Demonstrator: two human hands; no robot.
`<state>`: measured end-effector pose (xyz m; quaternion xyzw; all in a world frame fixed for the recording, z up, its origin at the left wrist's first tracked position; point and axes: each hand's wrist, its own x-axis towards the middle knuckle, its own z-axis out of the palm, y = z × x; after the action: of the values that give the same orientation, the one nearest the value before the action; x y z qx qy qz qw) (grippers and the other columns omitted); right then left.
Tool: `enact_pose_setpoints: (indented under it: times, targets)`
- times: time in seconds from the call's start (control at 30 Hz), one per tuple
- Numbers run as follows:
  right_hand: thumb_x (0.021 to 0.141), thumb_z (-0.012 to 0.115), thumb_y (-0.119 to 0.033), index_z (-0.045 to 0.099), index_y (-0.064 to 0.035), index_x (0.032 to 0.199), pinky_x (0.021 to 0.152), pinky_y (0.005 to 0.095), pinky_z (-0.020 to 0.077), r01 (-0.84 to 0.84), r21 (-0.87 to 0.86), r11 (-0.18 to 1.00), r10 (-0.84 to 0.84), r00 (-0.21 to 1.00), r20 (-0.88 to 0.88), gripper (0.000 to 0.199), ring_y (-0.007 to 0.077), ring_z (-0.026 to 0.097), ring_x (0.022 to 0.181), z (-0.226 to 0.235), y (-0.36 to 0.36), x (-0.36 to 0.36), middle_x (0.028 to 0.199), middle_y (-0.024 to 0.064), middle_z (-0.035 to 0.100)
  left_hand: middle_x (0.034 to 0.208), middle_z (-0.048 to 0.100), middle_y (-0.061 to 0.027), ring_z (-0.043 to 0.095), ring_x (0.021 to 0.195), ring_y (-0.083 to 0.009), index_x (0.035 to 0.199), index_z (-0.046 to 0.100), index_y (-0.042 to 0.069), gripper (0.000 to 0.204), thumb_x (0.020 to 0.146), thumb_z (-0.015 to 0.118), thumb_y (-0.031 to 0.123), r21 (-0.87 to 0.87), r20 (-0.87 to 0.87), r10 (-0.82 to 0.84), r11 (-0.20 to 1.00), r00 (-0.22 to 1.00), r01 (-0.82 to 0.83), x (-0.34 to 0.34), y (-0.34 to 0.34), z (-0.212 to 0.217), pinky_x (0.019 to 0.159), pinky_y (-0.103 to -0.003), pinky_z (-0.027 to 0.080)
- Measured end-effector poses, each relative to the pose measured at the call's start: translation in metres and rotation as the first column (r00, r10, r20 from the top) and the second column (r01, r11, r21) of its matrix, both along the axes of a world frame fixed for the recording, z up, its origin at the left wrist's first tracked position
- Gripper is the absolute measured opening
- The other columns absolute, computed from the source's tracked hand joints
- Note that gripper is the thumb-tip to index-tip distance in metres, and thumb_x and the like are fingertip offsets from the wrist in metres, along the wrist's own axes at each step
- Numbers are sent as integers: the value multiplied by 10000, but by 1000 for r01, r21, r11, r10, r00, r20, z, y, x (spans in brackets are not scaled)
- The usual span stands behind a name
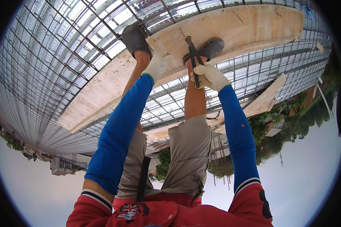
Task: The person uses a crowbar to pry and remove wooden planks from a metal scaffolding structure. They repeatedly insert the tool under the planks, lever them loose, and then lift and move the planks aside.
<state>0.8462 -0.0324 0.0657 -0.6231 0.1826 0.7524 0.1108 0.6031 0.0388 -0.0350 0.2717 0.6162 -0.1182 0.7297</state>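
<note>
A rebar grid (pixel 49 56) filled the upper part of the view, its bars bending toward the rim, and a long wooden board (pixel 231 30) lay across it, with a second plank (pixel 267 99) further off to the right. The person stood bent over on the board in 2 dark sandals, one (pixel 134 38) at the board's left edge and the other (pixel 208 48) on its face. Both arms, in blue sleeves, reached straight down from the lower edge toward the feet. The right hand (pixel 209 76), in a white glove, was closed in a fist around the handles of a pair of pincers (pixel 193 56), which stood upright with the jaws pointing away from the body, over the board just beside the right sandal. The left hand (pixel 157 65), also gloved in white, hung loosely curled against the left shin, near the board's edge; whether it gripped anything could not be told, since its fingers were turned away. The 2 hands were near each other but apart.
</note>
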Motion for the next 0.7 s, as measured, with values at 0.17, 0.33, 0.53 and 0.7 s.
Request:
enact_pose_setpoints:
  times: [0.17, 0.33, 0.53, 0.7]
  targets:
    - [977, 698, -193, 656, -64, 1196, 724, 402, 599, 12, 29, 1000, -10, 999, -46, 258, 206, 713, 869, -14, -3, 5, 989, 69, 704, 728, 620, -17, 525, 554, -136, 1140, 752, 6, 339, 1015, 720, 319, 31, -139, -127, 991, 982, 132, 18, -26, -22, 504, -337, 421]
    - [952, 706, -164, 644, -72, 1208, 740, 373, 580, -8, 56, 998, 13, 995, -101, 279, 183, 691, 877, -18, 4, 16, 974, 42, 669, 1072, 787, -148, 731, 957, -239, 1168, 781, -35, 521, 921, 766, 423, -33, -118, -32, 999, 993, 28, 53, -13, 5, 823, -376, 571]
    - [930, 715, -195, 653, -64, 1275, 749, 349, 581, -135, 51, 989, 139, 987, -85, 374, 161, 661, 867, -12, 8, 26, 965, 36, 661, 1077, 780, -166, 725, 974, -254, 1170, 774, -87, 678, 864, 833, 515, -59, -119, 147, 986, 982, -155, 84, -18, 10, 829, -378, 560]
    - [909, 738, -201, 664, 38, 1186, 791, 391, 629, -243, 120, 962, 254, 964, -77, 374, 231, 731, 913, -26, -3, 30, 997, 125, 734, 1047, 778, -173, 722, 970, -253, 1119, 786, -98, 793, 793, 867, 620, -96, -138, 154, 981, 978, -168, 93, -33, -17, 796, -387, 561]
